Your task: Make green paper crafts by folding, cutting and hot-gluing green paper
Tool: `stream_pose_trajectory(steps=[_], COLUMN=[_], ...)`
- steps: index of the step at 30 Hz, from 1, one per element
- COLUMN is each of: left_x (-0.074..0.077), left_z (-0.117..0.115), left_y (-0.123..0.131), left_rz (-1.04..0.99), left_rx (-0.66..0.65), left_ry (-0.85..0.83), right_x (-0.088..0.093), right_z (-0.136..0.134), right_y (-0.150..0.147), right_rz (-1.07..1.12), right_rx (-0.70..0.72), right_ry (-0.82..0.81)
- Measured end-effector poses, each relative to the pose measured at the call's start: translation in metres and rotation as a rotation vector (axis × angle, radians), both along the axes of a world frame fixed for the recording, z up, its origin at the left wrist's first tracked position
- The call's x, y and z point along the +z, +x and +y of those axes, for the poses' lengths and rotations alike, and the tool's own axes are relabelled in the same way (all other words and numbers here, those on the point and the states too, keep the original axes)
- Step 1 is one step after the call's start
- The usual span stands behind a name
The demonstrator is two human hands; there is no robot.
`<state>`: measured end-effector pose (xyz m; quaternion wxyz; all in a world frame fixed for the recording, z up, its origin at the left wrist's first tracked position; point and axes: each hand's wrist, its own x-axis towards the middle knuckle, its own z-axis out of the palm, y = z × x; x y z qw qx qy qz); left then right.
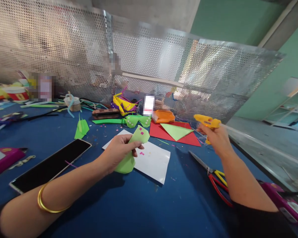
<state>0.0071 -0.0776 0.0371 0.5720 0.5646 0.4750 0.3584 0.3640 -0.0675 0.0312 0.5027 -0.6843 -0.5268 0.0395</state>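
My left hand (124, 147) pinches a light green paper cut-out (140, 135) with small pink squares on it, held above a white sheet (155, 162). A couple of pink bits lie on that sheet. On the right, my right hand (217, 137) is wrapped round a yellow hot glue gun (207, 121), raised over the table with its nozzle to the left. Scissors (211, 173) with red and yellow handles lie below my right hand. Behind the sheet rests a green paper mask shape (138, 121) with pale squares on it.
Red paper (195, 139) with a folded light green piece (176, 131) lies behind, by an orange packet (163, 116). A dark tablet-like slab (52, 163) lies at left. Purple devices (7, 158) stand at both sides. Perforated metal sheeting (149, 53) borders the back.
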Motion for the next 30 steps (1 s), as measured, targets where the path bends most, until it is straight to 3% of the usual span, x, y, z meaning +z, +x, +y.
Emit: stream_pose_trajectory(steps=[3, 6, 10, 22, 30], left_x=[-0.001, -0.002, -0.001, 0.001, 0.001], left_z=[0.000, 0.000, -0.001, -0.004, -0.006], left_y=[0.000, 0.000, 0.001, 0.001, 0.002], left_rz=[-0.011, -0.017, -0.012, 0.037, 0.062], left_rx=[-0.004, -0.005, 0.000, 0.028, 0.035], left_ry=[-0.002, 0.000, 0.053, 0.108, 0.104], right_x=[0.005, 0.011, 0.011, -0.011, -0.009], right_z=[-0.017, -0.046, -0.075, -0.084, -0.084], right_y=[-0.057, -0.105, -0.138, -0.144, -0.147], right_rz=[0.123, 0.033, -0.085, -0.222, -0.232], right_rx=[0.224, 0.368, 0.533, 0.554, 0.574], right_ry=[-0.025, -0.067, -0.027, 0.000, -0.018])
